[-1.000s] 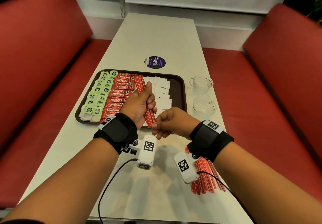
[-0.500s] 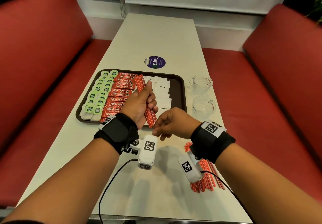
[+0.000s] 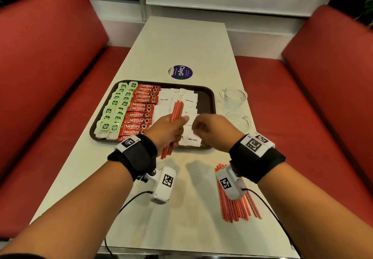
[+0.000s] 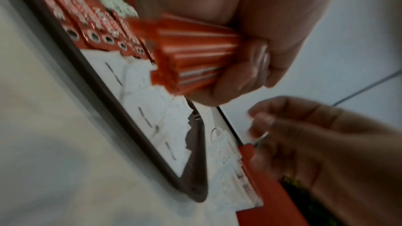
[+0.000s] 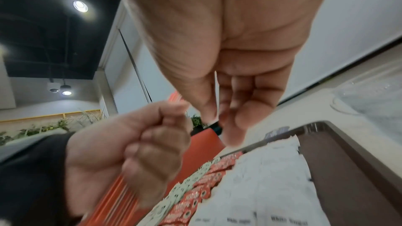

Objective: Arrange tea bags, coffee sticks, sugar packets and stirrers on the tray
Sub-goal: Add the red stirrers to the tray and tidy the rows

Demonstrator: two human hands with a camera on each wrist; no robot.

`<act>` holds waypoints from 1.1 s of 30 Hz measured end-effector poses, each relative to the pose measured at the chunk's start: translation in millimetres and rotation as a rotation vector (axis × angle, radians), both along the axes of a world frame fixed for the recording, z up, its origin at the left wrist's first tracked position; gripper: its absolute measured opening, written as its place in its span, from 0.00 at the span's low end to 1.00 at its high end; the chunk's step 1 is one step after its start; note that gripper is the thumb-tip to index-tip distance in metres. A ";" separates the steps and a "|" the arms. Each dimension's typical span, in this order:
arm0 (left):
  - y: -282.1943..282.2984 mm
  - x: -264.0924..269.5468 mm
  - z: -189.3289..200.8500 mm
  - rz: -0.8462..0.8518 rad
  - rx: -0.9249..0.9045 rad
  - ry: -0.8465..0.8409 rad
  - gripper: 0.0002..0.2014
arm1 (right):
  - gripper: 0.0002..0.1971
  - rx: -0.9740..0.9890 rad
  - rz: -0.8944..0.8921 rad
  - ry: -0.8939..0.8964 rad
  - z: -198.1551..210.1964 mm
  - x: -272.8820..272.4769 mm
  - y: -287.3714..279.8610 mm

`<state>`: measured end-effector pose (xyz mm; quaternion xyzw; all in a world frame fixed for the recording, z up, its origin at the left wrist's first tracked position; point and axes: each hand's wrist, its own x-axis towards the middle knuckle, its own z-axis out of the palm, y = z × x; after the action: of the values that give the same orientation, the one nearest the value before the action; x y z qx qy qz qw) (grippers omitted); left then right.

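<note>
A dark brown tray (image 3: pixel 210 97) holds green tea bags (image 3: pixel 117 109) at its left, red coffee sticks (image 3: pixel 141 109) in the middle and white sugar packets (image 3: pixel 189 99) to the right. My left hand (image 3: pixel 169 131) grips a bundle of red stirrers (image 3: pixel 176 109) above the sugar packets, tilted with its top end away from me. The left wrist view shows the fingers (image 4: pixel 239 78) wrapped round the bundle (image 4: pixel 191 54). My right hand (image 3: pixel 210 131) hovers just right of it over the tray's near right part, fingers (image 5: pixel 230 109) loosely curled and holding nothing.
A loose pile of red stirrers (image 3: pixel 238 204) lies on the table under my right wrist. Two clear glass cups (image 3: pixel 234 97) (image 3: pixel 238 120) stand right of the tray. A round purple sticker (image 3: pixel 180 72) is beyond it. Red benches flank the table.
Both hands moved forward over the tray. The right hand let go of the bundle's lower end and drew off to the right. The bundle shifted right, over the sugar packets.
</note>
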<state>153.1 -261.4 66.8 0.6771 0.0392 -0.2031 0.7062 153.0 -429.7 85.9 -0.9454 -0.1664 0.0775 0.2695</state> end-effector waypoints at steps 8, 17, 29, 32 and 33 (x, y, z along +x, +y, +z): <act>2.3 -9.8 -0.2 -0.362 0.532 -0.069 0.11 | 0.18 -0.019 0.137 -0.062 10.5 2.1 12.3; 1.2 -1.8 -3.7 -0.448 0.759 -0.154 0.09 | 0.14 -0.119 0.212 0.119 2.8 3.2 8.1; -12.7 7.8 -8.0 -0.801 1.219 -0.406 0.10 | 0.15 -0.543 0.335 0.213 -19.3 -7.8 17.1; -12.5 15.9 -5.1 -0.817 1.304 -0.483 0.09 | 0.14 -0.449 0.258 0.155 -29.1 -7.8 15.2; -11.4 19.3 -3.3 -0.810 1.336 -0.515 0.07 | 0.13 -0.424 0.233 0.144 -31.1 -7.2 14.0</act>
<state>172.4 -272.8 63.5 0.9418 -0.2586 -0.2143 0.0132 145.8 -415.7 54.8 -0.9471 -0.2348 0.2086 0.0657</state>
